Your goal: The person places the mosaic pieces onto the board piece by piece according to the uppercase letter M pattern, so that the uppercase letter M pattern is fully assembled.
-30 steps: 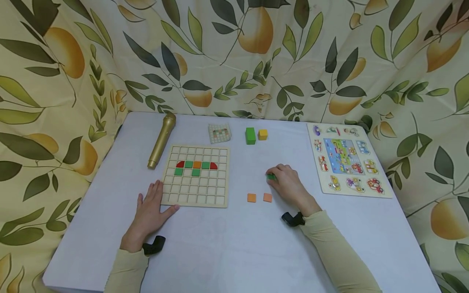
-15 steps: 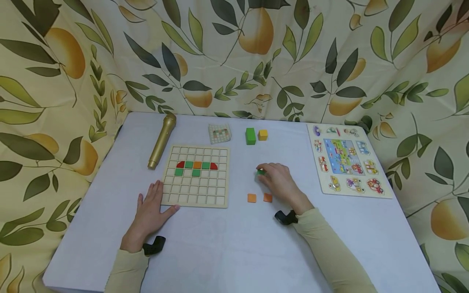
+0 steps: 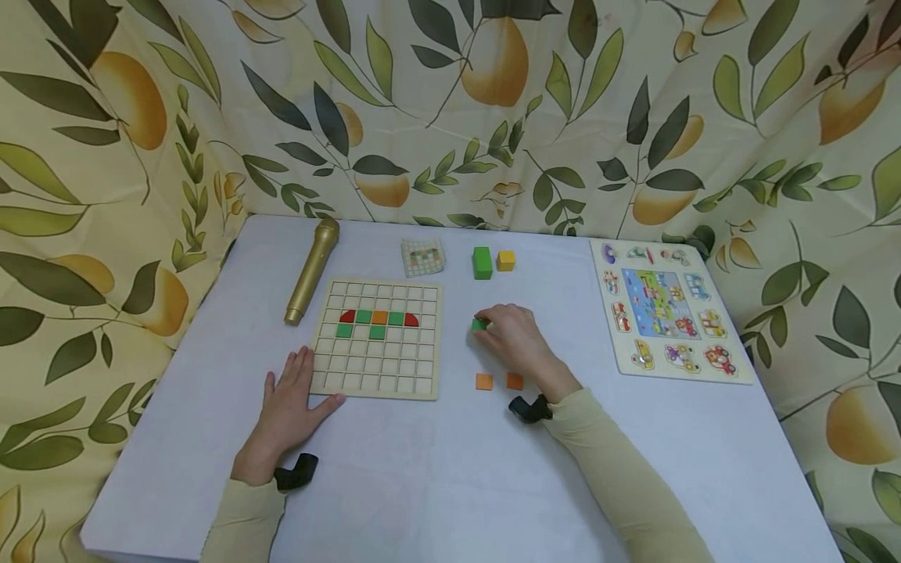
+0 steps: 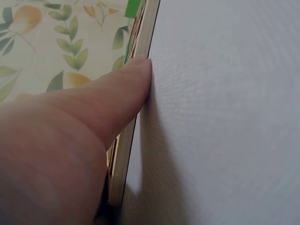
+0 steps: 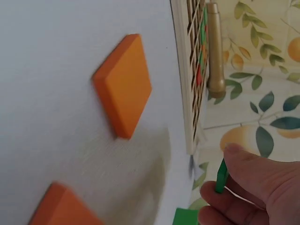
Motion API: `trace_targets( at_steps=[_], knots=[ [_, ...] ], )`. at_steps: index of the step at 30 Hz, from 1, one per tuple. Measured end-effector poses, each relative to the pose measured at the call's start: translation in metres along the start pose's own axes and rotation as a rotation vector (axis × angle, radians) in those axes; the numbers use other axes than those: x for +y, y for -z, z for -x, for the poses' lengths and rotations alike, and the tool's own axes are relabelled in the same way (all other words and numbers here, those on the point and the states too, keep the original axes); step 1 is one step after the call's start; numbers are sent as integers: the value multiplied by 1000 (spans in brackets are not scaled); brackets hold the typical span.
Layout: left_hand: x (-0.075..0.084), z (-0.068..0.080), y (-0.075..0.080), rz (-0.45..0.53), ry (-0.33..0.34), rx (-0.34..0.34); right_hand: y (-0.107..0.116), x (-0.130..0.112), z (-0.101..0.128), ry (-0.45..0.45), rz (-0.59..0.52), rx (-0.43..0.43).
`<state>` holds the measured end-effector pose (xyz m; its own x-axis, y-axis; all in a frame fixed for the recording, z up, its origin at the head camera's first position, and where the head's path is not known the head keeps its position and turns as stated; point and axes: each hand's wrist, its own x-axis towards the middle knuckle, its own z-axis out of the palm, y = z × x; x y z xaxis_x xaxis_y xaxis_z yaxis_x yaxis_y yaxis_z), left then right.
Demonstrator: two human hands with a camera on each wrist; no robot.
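My right hand (image 3: 517,338) pinches a small green square tile (image 3: 479,324) between thumb and fingers, right of the wooden grid board (image 3: 373,375). In the right wrist view the green tile (image 5: 221,177) stands on edge in that pinch. My left hand (image 3: 285,410) lies with straight fingers at the board's lower left corner, its thumb (image 4: 126,79) against the board's edge in the left wrist view. Red, green and orange pieces sit in two of the board's rows, among them an orange tile (image 3: 379,317). Two loose orange tiles (image 3: 484,381) lie below my right hand.
A gold microphone (image 3: 310,274) lies left of the board. Behind the board is a small printed grid card (image 3: 423,257). A green block (image 3: 482,263) and a yellow cube (image 3: 505,260) stand at the back, with a picture puzzle board (image 3: 669,363) at the right.
My right hand has moved left toward the grid board, carrying the green tile. My left hand and the pieces on the board have stayed in place.
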<state>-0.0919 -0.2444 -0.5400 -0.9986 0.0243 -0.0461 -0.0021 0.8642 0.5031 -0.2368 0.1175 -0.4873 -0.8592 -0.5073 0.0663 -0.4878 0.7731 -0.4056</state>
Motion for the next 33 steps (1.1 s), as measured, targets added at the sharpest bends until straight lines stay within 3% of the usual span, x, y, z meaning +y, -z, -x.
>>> trace_targets(
  at_steps=[7, 19, 33],
  knots=[
    [-1, 0, 0, 16, -4, 1, -7, -16, -18, 83, 69, 18],
    [0, 1, 0, 19, -2, 1, -24, -51, -43, 169, 72, -29],
    [-1, 0, -2, 24, -2, 7, -44, -68, -62, 106, 112, -96]
  ],
)
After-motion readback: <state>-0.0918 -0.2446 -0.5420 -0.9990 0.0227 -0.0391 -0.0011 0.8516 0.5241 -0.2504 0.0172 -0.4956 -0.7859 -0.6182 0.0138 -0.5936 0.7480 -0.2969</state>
